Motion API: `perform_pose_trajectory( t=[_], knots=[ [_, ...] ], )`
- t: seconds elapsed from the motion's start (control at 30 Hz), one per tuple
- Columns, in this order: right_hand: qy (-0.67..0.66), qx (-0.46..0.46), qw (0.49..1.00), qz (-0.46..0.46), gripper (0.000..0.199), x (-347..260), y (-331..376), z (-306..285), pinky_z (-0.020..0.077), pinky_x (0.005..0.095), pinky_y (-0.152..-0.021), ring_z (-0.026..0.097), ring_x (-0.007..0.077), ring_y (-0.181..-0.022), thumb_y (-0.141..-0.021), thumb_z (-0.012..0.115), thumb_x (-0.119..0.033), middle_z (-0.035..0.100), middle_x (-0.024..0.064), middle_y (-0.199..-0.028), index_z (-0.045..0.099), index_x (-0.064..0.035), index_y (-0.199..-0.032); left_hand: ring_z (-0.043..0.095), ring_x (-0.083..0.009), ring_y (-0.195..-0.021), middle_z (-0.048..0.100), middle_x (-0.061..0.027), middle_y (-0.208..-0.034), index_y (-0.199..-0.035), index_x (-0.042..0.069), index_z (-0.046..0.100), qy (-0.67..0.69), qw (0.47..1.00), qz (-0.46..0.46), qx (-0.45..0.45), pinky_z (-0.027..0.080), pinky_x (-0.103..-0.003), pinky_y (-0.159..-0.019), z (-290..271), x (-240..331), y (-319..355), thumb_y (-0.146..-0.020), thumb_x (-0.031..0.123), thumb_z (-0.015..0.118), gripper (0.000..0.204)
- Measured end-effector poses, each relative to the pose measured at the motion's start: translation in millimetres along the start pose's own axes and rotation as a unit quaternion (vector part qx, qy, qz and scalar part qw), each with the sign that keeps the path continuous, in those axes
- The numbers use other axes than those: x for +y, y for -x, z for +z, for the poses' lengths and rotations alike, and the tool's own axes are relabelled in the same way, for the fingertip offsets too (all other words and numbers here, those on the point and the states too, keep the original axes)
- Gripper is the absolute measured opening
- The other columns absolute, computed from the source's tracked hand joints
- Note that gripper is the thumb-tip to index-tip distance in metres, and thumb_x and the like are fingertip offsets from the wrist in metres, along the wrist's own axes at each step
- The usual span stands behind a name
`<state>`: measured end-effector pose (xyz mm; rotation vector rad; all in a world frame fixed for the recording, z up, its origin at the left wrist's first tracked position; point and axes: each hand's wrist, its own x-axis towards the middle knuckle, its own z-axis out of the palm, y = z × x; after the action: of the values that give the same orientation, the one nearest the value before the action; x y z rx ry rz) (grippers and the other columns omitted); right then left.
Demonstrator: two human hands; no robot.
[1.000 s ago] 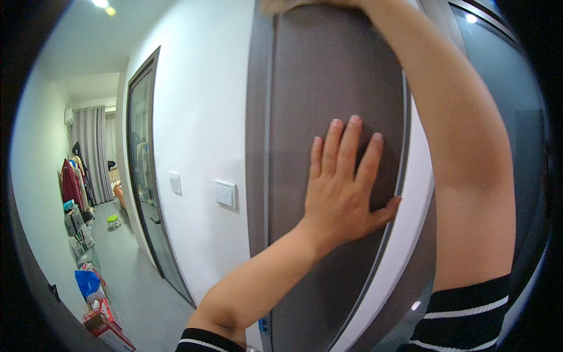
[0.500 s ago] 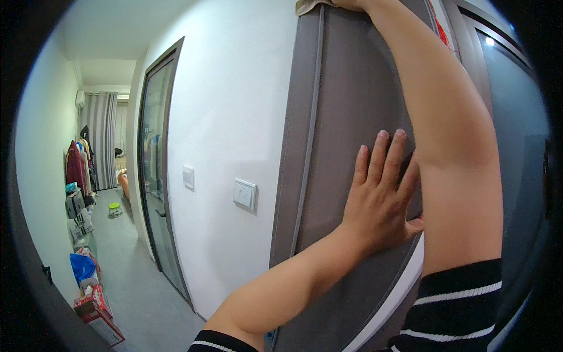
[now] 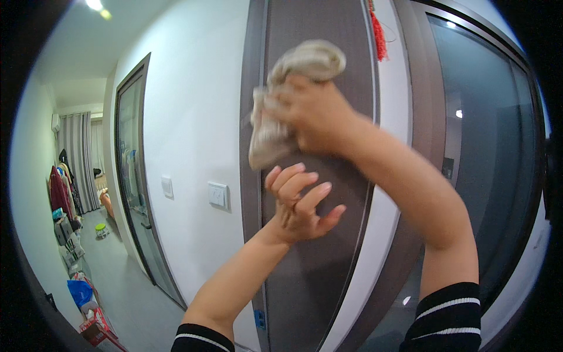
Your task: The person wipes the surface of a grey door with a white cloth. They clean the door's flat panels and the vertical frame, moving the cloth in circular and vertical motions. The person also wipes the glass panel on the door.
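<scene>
Cloth (image 3: 311, 61), beige and bunched, is in the right hand (image 3: 316, 111): fingers clamped on it, a bit motion-blurred. Long axis slants, from a rolled end above the right knuckles down to a loose flap left of and below the fingers. Left hand (image 3: 296, 202) is empty, fingers half curled and apart, thumb out. It sits below the right hand, with the flap's lower edge near and above its fingertips; can't tell the gap in depth. Of the 2, the right hand is nearer, being in contact. Brown door (image 3: 316, 270) is behind the 2 hands; can't tell if the cloth touches it. Light switch (image 3: 217, 195) is left of the left hand, well apart. Red tassel (image 3: 378, 35) hangs up and right of the right hand.
</scene>
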<state>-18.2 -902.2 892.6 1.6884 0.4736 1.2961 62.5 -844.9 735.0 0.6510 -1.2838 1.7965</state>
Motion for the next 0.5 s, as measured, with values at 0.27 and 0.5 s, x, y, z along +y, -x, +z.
perform_pose_trajectory(
  t=[0.27,0.5],
  knots=[
    [-0.281,-0.121,0.915,-0.261,0.022,-146,158,-15,0.0393,0.0529,-0.105,0.055,0.0285,-0.114,-0.08,0.061,-0.015,0.06,0.0077,-0.11,0.066,-0.0063,-0.099,0.038,-0.0326,-0.128,0.043,-0.0158,-0.133,-0.123,0.012,0.045,-0.013,0.998,0.0,-0.067,0.022,-0.05,-0.11,-60,-7,-15,-0.093,0.053,0.048,0.051],
    [0.07,-0.003,0.997,0.029,0.068,47,34,-19,0.033,0.0571,-0.103,0.034,0.0291,-0.138,-0.075,0.069,-0.043,0.04,0.0064,-0.147,0.046,-0.0355,-0.138,0.022,-0.0407,-0.14,0.026,-0.0233,-0.151,-0.143,0.004,0.035,-0.103,0.941,-0.17,-0.273,0.016,-0.05,-0.114,-48,-26,3,-0.096,0.046,0.045,0.064]
  ],
)
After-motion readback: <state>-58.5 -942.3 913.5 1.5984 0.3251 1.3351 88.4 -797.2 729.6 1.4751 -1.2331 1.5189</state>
